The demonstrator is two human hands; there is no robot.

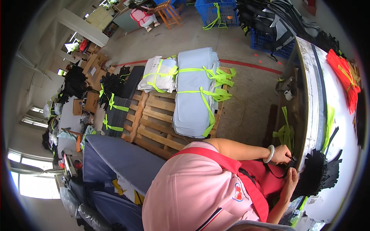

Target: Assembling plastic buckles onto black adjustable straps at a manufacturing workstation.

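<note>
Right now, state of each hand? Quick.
Left hand: closed, fingertips pinching a small black strap.
Right hand: fingers curled in close to the strap; whether it grips it cannot be told.

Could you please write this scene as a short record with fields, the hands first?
Left hand: at a small black piece; white bangle on wrist
Right hand: close by; grip unclear
Beside hands: bundle of black strips on white table
Pallet: blue-grey sheet stack, tied
Background: person in pink, blue crate
</note>
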